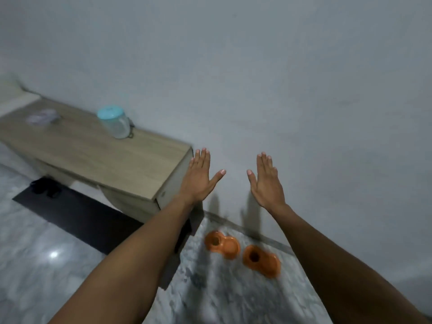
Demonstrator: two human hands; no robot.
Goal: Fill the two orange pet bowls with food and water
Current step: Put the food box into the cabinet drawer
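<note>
Left hand (198, 177) and right hand (266, 181) raised, fingers straight, holding nothing; two orange bowls (222, 244) (261, 260) by wall edge

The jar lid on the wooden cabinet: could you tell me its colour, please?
The lid is pale turquoise, clearest in the head view.

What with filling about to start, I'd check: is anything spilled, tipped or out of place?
Nothing stands out. The left bowl and right bowl sit flat on the floor by the wall, no spill around them; the lidded jar stands on the cabinet.
</note>
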